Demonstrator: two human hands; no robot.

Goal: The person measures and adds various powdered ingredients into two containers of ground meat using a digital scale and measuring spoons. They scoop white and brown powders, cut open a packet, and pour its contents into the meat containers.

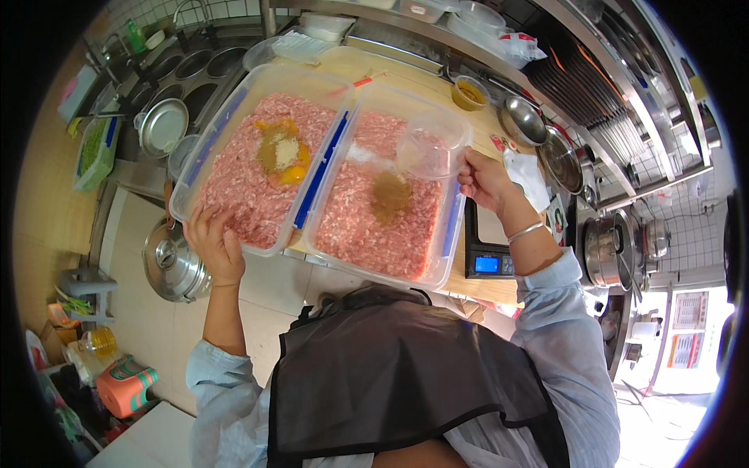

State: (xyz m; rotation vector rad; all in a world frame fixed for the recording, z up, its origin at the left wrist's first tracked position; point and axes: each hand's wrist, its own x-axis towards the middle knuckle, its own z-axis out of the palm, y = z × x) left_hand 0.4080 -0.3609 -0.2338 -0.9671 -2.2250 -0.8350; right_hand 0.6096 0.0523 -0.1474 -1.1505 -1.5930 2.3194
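Two clear plastic tubs of minced meat lie side by side before me. On the meat in the left tub (193,158) sit raw egg yolk (292,174), brown powder and a pale granular heap (287,153). The meat in the right tub (377,270) carries white powder (361,153) and a patch of brown powder (391,198). My left hand (215,241) grips the left tub's near left corner, fingers over the rim. With my right hand (484,180) I hold a clear plastic bowl (432,146) by its edge above the right tub. The bowl looks tilted.
A digital kitchen scale (487,264) stands right of the tubs, near a white cloth (525,175). Behind are a cup of yellowish contents (469,93) and metal bowls (522,120). A lidded steel pot (169,257) stands lower left. A steel shelf (445,32) overhangs the table's back.
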